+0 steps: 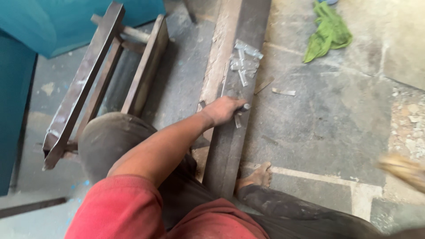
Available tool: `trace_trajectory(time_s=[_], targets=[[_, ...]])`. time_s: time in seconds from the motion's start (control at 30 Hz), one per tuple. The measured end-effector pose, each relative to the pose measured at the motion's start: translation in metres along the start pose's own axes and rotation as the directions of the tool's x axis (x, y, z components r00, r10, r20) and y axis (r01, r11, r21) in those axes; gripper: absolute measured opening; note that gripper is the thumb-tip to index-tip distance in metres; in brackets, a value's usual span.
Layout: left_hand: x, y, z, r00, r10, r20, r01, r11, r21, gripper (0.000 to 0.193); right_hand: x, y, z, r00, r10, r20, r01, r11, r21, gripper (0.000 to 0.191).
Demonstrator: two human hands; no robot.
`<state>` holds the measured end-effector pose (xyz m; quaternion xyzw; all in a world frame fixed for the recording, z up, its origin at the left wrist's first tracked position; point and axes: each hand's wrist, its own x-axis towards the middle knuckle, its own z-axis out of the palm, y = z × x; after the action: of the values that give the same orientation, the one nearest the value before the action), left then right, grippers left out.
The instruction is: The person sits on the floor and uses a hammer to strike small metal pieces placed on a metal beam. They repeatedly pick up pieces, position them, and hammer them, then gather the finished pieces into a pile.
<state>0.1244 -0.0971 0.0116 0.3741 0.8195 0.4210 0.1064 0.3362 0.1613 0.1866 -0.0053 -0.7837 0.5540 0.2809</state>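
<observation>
Small dark metal rod with a pale tip (pixel 242 107): short, slim, lying across the right edge of the long grey steel beam (pixel 226 146) that runs from near my knees to the far wall. My left hand (pixel 225 110) is closed around it, fingers curled over the shaft, only the tip showing to the right of the knuckles. My right hand is out of frame; I cannot tell its state. Judgement: I am at the pick-up step, taking one piece from the beam's top face. The next move probably calls for a firm pinch and a clean lift so the loose bit just near my fingers is not knocked off the edge. Farther along the beam lies a heap of shiny silver metal bolts or short cut pieces (pixel 244 59), well apart from my hand. Left of the beam, a rusty brown frame of flat steel bars (pixel 88 84) leans on the floor. Far right, a crumpled green cloth (pixel 330 31) on the grey stone floor (pixel 318 124). My bare foot (pixel 256 177) rests just right of the beam's near end.
</observation>
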Motion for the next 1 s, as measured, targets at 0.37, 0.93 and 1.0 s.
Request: trace_trajectory(time_s=[0.37, 0.93, 1.0], targets=[[-0.011, -0.005, 0.017, 0.989, -0.127, -0.076, 0.114, 0.981, -0.157, 0.031, -0.048, 0.064, 0.057, 0.89, 0.265, 0.371, -0.029, 0.844, -0.535, 0.054], [0.007, 0.054, 0.021, 0.879, -0.447, 0.17, 0.424, 0.893, 0.152, 0.025, -0.016, 0.038, 0.031, 0.935, 0.297, 0.194, -0.253, 0.941, -0.223, 0.024], [0.005, 0.066, 0.023, 0.877, -0.444, 0.182, 0.387, 0.879, 0.28, 0.033, -0.015, 0.039, 0.031, 0.923, 0.333, 0.193, -0.279, 0.924, -0.26, 0.027]])
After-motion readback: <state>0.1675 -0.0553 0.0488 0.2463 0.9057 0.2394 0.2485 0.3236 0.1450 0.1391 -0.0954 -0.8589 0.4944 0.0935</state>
